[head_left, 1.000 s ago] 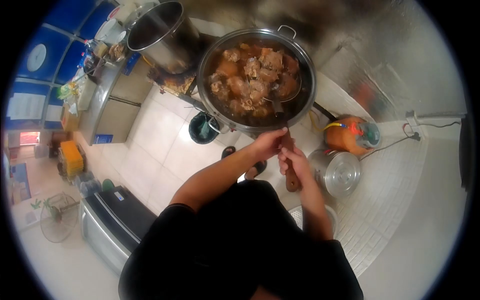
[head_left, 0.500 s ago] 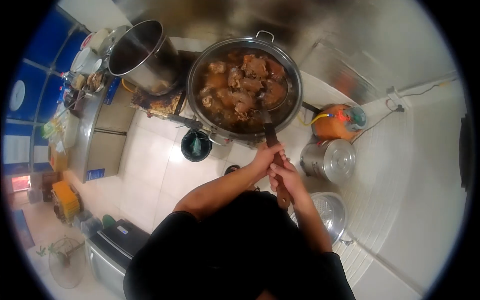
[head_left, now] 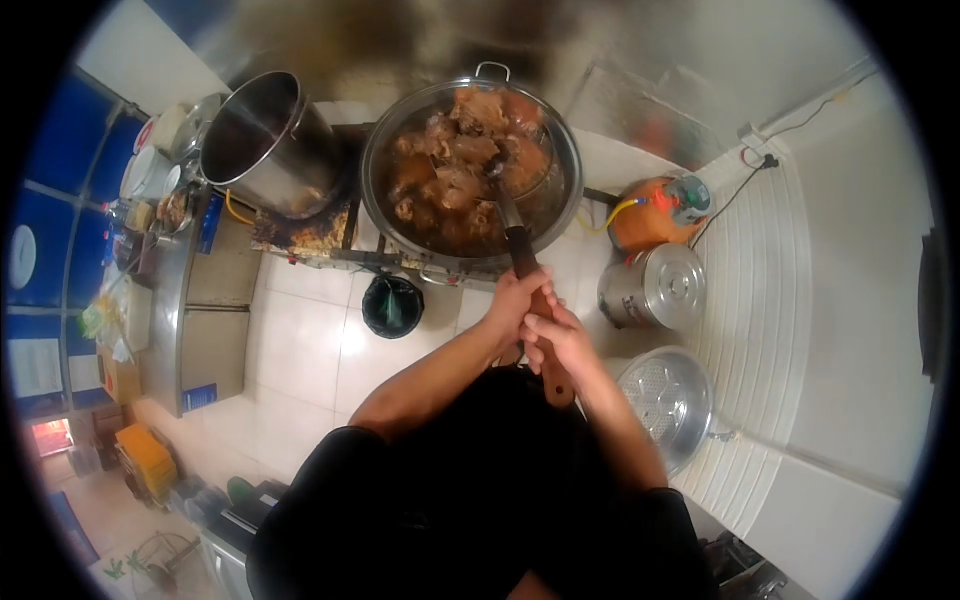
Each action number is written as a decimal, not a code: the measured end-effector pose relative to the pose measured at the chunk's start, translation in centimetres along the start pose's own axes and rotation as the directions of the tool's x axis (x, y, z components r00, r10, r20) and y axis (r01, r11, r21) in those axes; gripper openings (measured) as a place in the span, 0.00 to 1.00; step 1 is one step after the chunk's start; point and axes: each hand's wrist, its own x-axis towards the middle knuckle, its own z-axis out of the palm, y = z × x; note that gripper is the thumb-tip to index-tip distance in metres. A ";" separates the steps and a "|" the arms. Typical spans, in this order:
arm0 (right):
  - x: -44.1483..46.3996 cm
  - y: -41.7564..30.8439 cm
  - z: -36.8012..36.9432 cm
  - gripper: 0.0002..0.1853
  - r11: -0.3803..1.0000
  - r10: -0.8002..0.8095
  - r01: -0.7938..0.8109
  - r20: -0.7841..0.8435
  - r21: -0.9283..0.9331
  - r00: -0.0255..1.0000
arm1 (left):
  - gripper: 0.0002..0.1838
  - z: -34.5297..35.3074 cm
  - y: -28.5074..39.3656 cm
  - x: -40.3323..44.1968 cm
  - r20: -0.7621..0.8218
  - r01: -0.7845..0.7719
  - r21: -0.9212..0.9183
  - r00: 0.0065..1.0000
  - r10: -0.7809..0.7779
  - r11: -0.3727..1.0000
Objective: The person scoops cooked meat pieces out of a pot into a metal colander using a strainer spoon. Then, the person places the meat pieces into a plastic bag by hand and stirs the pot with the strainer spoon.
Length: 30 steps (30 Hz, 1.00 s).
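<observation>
A long-handled skimmer (head_left: 522,262) with a brown wooden grip slants down into a wide steel pot (head_left: 372,190). My left hand (head_left: 516,305) is wrapped round the upper part of the grip. Lower down, close to my body, my right hand (head_left: 560,340) closes round the same handle, its butt end sticking out below. Chunks of braised meat (head_left: 470,150) lie heaped in brown broth inside the pot. The skimmer's head is mostly hidden under meat and liquid; only a curved rim shows at the right.
A tall steel stockpot (head_left: 265,150) stands left on a grimy burner (head_left: 300,232). Below is a lined bin (head_left: 393,306). At right are an orange gas cylinder (head_left: 650,222), a lidded steel pot (head_left: 660,288) and a perforated steel pan (head_left: 665,410). A steel counter (head_left: 185,300) runs along the left.
The camera view has shifted slightly. Both hands keep their grip, and the skimmer's shaft has moved left and up within the pot. The meat appears pushed up higher.
</observation>
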 end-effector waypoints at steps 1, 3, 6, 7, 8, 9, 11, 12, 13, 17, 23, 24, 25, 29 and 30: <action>0.0 0.3 0.1 0.09 1.000 -0.006 0.006 -0.003 -0.013 1.000 | 0.12 -0.2 0.0 -0.1 0.004 0.009 0.000 1.000 -0.009 1.000; 0.0 0.7 0.5 0.09 1.000 -0.010 0.010 -0.016 -0.026 1.000 | 0.12 -0.8 -0.2 -0.3 0.004 0.000 -0.002 1.000 0.000 1.000; 0.0 1.4 0.8 0.09 0.999 -0.005 0.005 -0.016 -0.038 1.000 | 0.13 -1.3 -0.3 -0.8 -0.003 0.015 -0.005 1.000 -0.015 1.000; 0.0 1.6 0.7 0.09 0.999 0.010 -0.010 -0.013 -0.038 1.000 | 0.13 -1.5 -0.4 -1.0 -0.005 0.021 0.000 1.000 -0.021 1.000; 0.1 1.8 0.6 0.09 0.999 0.023 -0.024 -0.009 -0.039 1.000 | 0.13 -1.6 -0.4 -1.1 -0.004 0.024 0.000 1.000 -0.024 1.000; 0.2 2.0 0.5 0.09 0.999 0.024 -0.024 -0.011 -0.038 1.000 | 0.14 -1.7 -0.4 -1.2 0.008 0.025 -0.014 1.000 -0.025 1.000; 0.3 2.4 0.4 0.08 0.999 0.034 -0.035 -0.011 -0.024 0.999 | 0.14 -1.9 -0.5 -1.4 0.019 0.028 -0.028 0.999 -0.027 0.999; 0.3 2.5 0.5 0.08 0.999 0.034 -0.034 -0.012 -0.023 0.999 | 0.14 -2.0 -0.5 -1.4 0.028 0.026 -0.030 0.999 -0.025 0.999; 0.2 2.5 0.7 0.08 0.999 0.034 -0.034 -0.019 -0.019 0.999 | 0.13 -2.1 -0.5 -1.4 0.036 0.025 -0.032 0.999 -0.023 0.999; 0.4 2.9 0.9 0.08 0.999 0.043 -0.043 -0.039 -0.015 0.998 | 0.13 -2.6 -0.6 -1.4 0.028 0.034 -0.042 0.999 -0.033 0.999; 0.5 3.1 1.3 0.08 1.000 0.029 -0.029 -0.037 -0.002 0.999 | 0.12 -2.8 -0.2 -1.5 0.009 0.049 -0.017 0.999 -0.049 0.999; 0.4 3.1 1.2 0.08 1.000 0.029 -0.029 -0.036 -0.002 0.999 | 0.13 -2.8 -0.4 -1.4 0.019 0.050 -0.012 0.999 -0.050 0.999; 0.4 3.1 1.2 0.08 1.000 0.027 -0.027 -0.042 -0.004 0.999 | 0.13 -2.9 -0.5 -1.3 0.028 0.051 -0.007 0.998 -0.051 0.999; 0.8 3.1 0.9 0.09 0.999 0.032 -0.032 -0.036 0.011 0.999 | 0.15 -3.0 -0.4 -1.1 0.021 0.066 0.008 0.998 -0.066 0.998; 0.8 3.1 0.9 0.09 0.999 0.035 -0.034 -0.036 0.011 0.999 | 0.15 -3.0 -0.4 -1.1 0.019 0.074 0.007 0.997 -0.074 0.997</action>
